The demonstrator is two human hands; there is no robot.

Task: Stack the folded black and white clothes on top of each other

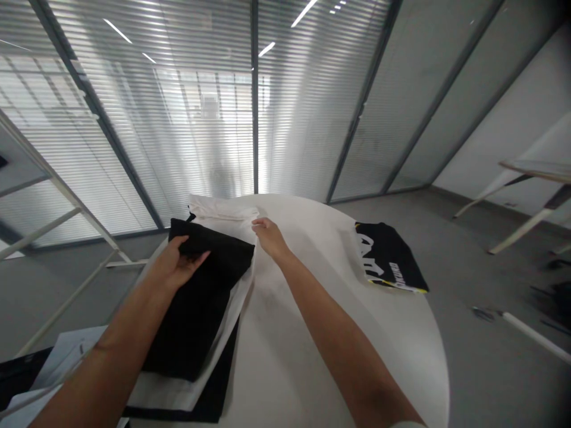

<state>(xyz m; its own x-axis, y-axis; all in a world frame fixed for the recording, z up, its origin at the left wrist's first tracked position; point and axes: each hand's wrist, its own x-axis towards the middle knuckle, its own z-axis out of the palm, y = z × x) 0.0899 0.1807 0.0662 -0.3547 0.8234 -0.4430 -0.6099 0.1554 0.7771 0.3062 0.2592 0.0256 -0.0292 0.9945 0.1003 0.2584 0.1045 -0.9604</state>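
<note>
A black cloth garment (196, 315) lies partly folded over white cloth on the left of the round white table. My left hand (178, 261) is on its upper part, thumb and fingers bent around a fold of the black cloth. Farther right, my right hand (267, 235) pinches the edge of the white cloth (218, 209) near the table's far side. The white layer sticks out beyond the black one at the top and along its right side. More black fabric (218, 380) shows underneath, at the near end.
A folded black cloth with white lettering and a yellow edge (390, 255) rests at the right rim of the table (312, 351). Papers (66, 356) and a metal frame (57, 184) are at left. Glass panels with blinds (200, 119) stand behind; another table (539, 169) is far right.
</note>
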